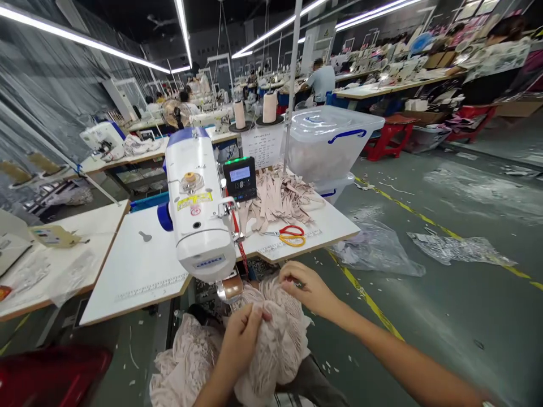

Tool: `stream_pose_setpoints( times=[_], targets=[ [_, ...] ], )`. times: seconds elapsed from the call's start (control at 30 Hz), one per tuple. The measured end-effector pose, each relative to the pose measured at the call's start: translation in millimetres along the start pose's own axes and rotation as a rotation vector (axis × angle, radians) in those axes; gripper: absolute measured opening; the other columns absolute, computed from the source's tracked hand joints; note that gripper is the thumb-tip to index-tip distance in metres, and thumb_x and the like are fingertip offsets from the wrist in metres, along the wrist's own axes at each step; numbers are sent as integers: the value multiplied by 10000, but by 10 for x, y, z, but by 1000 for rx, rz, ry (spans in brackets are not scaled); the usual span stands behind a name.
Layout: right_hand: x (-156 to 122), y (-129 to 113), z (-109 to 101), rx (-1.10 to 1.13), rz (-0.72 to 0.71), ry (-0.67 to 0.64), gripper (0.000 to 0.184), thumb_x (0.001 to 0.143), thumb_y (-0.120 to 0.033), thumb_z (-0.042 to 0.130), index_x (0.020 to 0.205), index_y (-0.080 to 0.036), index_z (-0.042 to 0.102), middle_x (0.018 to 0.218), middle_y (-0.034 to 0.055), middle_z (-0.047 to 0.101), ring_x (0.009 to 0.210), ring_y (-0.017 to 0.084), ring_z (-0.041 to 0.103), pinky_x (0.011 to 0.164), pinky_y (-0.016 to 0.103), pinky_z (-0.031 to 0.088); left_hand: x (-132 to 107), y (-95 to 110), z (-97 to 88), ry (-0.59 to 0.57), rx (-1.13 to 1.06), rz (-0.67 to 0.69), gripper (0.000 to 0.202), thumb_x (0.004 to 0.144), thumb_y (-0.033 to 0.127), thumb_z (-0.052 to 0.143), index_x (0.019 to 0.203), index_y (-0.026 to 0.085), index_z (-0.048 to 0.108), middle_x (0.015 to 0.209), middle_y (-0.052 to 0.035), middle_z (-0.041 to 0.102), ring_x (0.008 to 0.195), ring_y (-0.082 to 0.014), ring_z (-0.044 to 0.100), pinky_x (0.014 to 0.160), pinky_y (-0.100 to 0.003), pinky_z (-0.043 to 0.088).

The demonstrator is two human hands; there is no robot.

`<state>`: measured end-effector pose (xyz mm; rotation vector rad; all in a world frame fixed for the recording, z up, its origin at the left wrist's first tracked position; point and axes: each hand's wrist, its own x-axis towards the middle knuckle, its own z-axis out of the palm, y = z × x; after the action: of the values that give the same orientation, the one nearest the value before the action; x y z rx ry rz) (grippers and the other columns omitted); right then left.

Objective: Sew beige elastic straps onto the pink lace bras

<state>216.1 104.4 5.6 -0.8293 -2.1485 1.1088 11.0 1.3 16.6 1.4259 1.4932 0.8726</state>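
Observation:
My left hand is closed on a bunched piece of pale pink lace fabric held over my lap. My right hand pinches the same fabric at its upper edge, close to the front of the white sewing machine. The presser foot area of the machine lies just left of my right hand. More pink fabric hangs down to the left of my lap.
On the white sewing table lie a heap of beige strips, red and yellow scissors and a control box. Clear plastic bins stand behind. Plastic bags litter the floor at right. People work at far tables.

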Motion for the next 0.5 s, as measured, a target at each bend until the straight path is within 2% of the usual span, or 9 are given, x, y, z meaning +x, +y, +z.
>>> stream_pose_setpoints(
  times=[0.07,0.1,0.13,0.2,0.27,0.33,0.4,0.43,0.5],
  targets=[
    [-79,130,243,228,129,-154,626,937,-716,322,791,-187,624,810,53,618,796,176,560,776,317,468,-1,26,13,12,-47,-7,480,979,509,421,812,171,718,807,-49,710,804,-194,630,780,-288,459],
    [-103,165,365,368,197,-238,651,920,-743,323,763,-186,621,763,37,603,750,165,551,739,307,473,-2,37,29,-9,-60,1,467,980,493,426,824,171,726,817,-49,717,809,-194,638,781,-290,466],
    [-110,181,472,516,275,-263,652,886,-771,369,754,-185,623,729,24,592,712,155,543,696,295,473,-1,42,50,-35,-65,13,459,982,479,427,835,170,733,816,-48,720,801,-192,643,770,-288,473],
    [-58,177,613,785,472,-157,577,804,-752,553,801,-184,656,693,3,586,647,135,531,610,267,459,5,42,87,-80,-54,32,449,990,450,420,862,168,744,804,-45,721,771,-185,647,729,-279,481],
    [72,162,632,968,617,-7,494,694,-641,750,880,-186,692,625,-30,556,553,100,483,514,230,407,19,31,88,-99,-6,60,415,997,413,420,931,177,754,808,-41,729,758,-178,655,706,-269,488],
    [240,160,546,1023,626,124,435,662,-521,829,912,-185,710,548,-66,495,475,65,403,452,199,339,37,13,31,-59,122,147,372,994,371,426,1062,195,746,863,-48,746,783,-176,669,725,-263,495],
    [399,163,417,975,535,236,368,728,-492,796,905,-179,719,500,-78,461,440,51,364,426,187,300,57,-15,-76,45,357,226,381,988,334,422,1205,196,703,879,-64,751,758,-170,669,711,-249,482],
    [466,161,358,921,489,251,351,763,-494,769,903,-175,722,499,-71,482,439,53,381,427,187,307,67,-35,-137,113,495,229,398,987,319,416,1255,187,680,852,-71,747,715,-164,659,678,-236,462],
    [576,148,279,793,436,155,345,790,-490,747,918,-171,724,544,-39,572,480,71,482,464,196,379,82,-83,-245,221,730,162,421,993,297,402,1304,165,653,745,-69,727,602,-148,614,585,-217,396]
  ],
)
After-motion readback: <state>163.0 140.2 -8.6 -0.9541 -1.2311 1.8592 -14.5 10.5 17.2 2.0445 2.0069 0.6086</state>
